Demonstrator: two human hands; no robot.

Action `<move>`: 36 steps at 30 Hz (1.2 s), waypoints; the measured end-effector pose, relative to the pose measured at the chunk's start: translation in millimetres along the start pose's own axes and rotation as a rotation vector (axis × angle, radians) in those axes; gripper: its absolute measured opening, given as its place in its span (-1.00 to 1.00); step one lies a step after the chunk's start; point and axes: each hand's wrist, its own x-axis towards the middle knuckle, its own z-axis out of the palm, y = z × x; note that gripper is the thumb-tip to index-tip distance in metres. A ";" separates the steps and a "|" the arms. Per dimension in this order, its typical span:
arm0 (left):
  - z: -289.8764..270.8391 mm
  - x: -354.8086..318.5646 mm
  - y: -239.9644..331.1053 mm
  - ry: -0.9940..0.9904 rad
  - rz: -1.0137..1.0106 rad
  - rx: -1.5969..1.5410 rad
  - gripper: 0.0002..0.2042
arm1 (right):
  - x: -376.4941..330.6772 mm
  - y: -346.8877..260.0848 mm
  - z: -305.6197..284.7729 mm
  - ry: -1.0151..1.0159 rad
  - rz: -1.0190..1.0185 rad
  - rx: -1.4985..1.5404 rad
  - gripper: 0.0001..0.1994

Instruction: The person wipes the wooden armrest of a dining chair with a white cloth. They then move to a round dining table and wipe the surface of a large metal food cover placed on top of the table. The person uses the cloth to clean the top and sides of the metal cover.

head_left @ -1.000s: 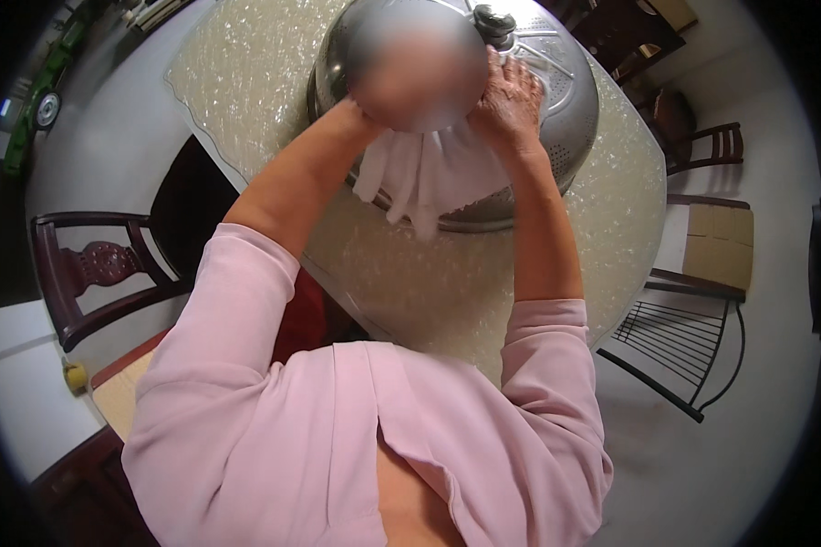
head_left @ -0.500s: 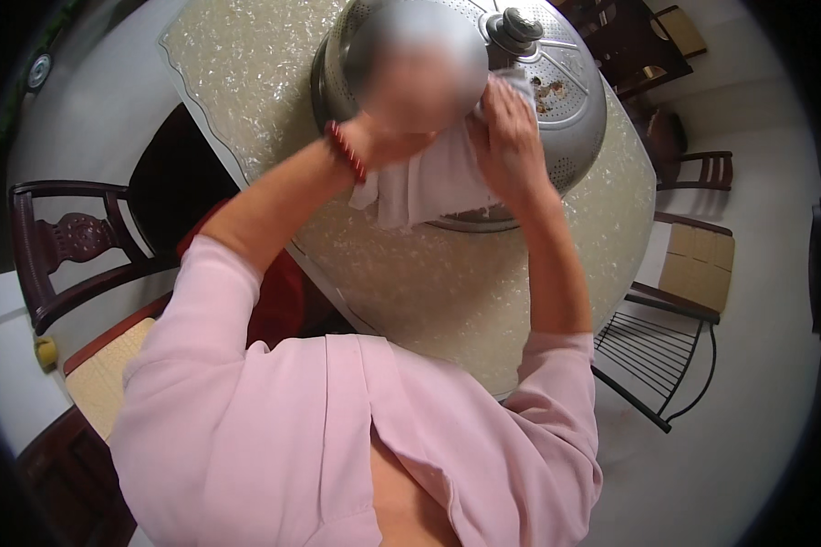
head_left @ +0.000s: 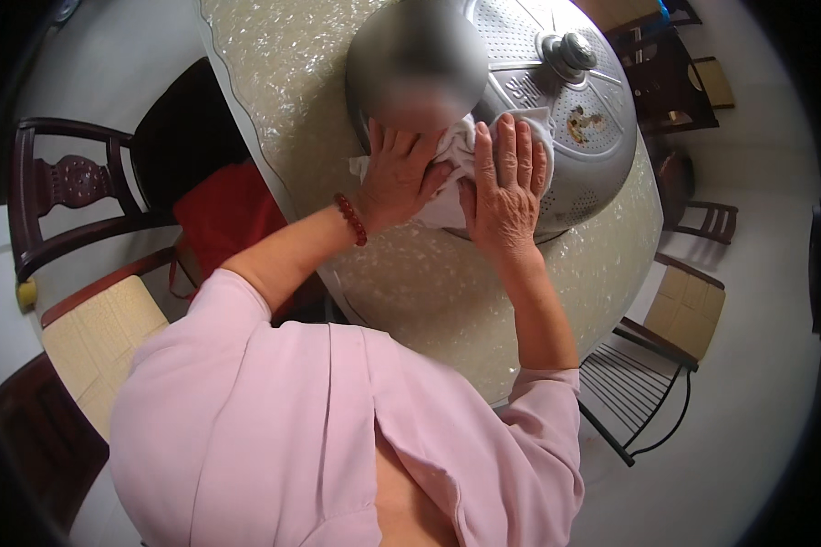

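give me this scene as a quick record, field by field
left hand: on the white cloth, its grip unclear; left hand wears a red beaded bracelet
right hand: right hand laid flat on the cloth, fingers extended
under cloth: grey metal lid, domed and perforated
lid top: dark knob; brownish residue right of the right hand
surface: table with a glossy patterned top
left of table: dark wooden chair, red item
unclear: round blurred patch hides part of the lid

Working remotely, I saw 1 dark carved chair (head_left: 69, 182) at left, black metal slats (head_left: 628, 387) at right, and pale floor (head_left: 721, 428).
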 end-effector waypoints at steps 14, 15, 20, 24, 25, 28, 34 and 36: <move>36.3 42.8 -77.8 0.135 -0.332 -0.166 -0.42 | 80.0 -3.6 26.4 0.019 -0.097 0.007 -0.41; 43.0 26.0 -76.9 0.159 -0.366 -0.211 -0.41 | 73.8 -9.4 24.1 0.000 -0.123 0.019 -0.42; 42.3 -45.5 -29.6 0.002 -0.380 -0.034 -0.37 | 58.0 -15.1 17.3 -0.119 -0.200 0.105 -0.52; 49.5 -20.9 -42.0 0.083 -0.317 -0.082 -0.38 | 74.3 5.7 18.4 -0.097 -0.146 0.031 -0.47; 53.6 -6.7 -54.1 0.123 -0.277 -0.051 -0.39 | 82.3 11.9 19.8 -0.070 -0.121 0.002 -0.45; 38.2 53.2 -60.8 0.176 -0.248 -0.102 -0.40 | 97.8 37.7 22.1 -0.077 0.131 -0.126 -0.39; 44.3 56.6 -42.5 0.218 -0.185 -0.007 -0.49 | 79.2 32.3 30.5 0.032 0.119 -0.120 -0.38; 45.3 27.4 -28.1 0.167 -0.185 -0.054 -0.42 | 71.3 27.2 25.1 0.018 0.106 -0.109 -0.38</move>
